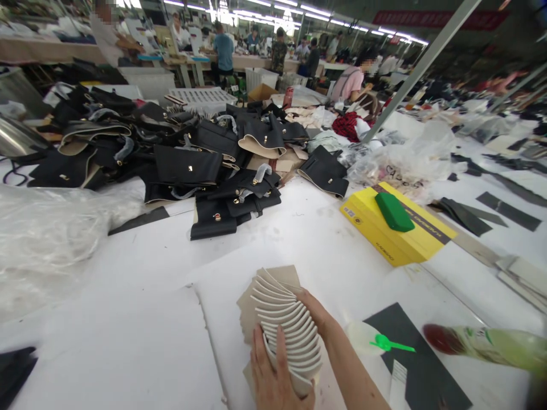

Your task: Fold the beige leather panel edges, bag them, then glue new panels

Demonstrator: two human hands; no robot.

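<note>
A fanned stack of beige-grey cut pieces (290, 333) stands on the white table near its front edge, their pale edges curving upward. My left hand (276, 370) grips the stack's near end, fingers on its left side and thumb at the lower right. My right hand (314, 313) reaches around the right side and holds the far part, its fingertips hidden behind the pieces. More flat beige pieces (248, 310) lie under and beside the stack on the left.
Black leather bag parts (188, 165) are heaped at the back left. A yellow box (393, 228) with a green block (394, 210) on it stands right. Nearer are a white container with a green brush (387, 343), a dark sheet (421, 359) and a bottle (491, 344). Plastic film (51, 245) lies left.
</note>
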